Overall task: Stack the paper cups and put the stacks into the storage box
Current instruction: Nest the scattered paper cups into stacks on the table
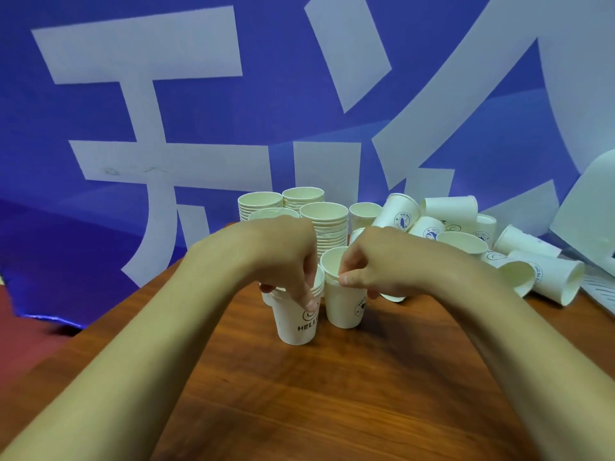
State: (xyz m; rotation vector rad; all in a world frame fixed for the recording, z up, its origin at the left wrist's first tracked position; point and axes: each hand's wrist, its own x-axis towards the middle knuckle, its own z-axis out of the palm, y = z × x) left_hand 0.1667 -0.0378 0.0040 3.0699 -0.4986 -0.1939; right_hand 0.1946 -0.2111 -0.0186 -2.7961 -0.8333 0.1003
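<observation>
Clearly light and easily crushed: centre frame, the left hand (286, 257) grips the stack (294, 326) near its rims; the right hand (376, 264) pinches a cup (342, 309) by its stiffer rim.

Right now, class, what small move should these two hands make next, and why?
Probably lift the single cup, pinched at its rim by the right hand, and nest it into the short stack that the left hand grips beside it; both stand upright, mouths up.
</observation>
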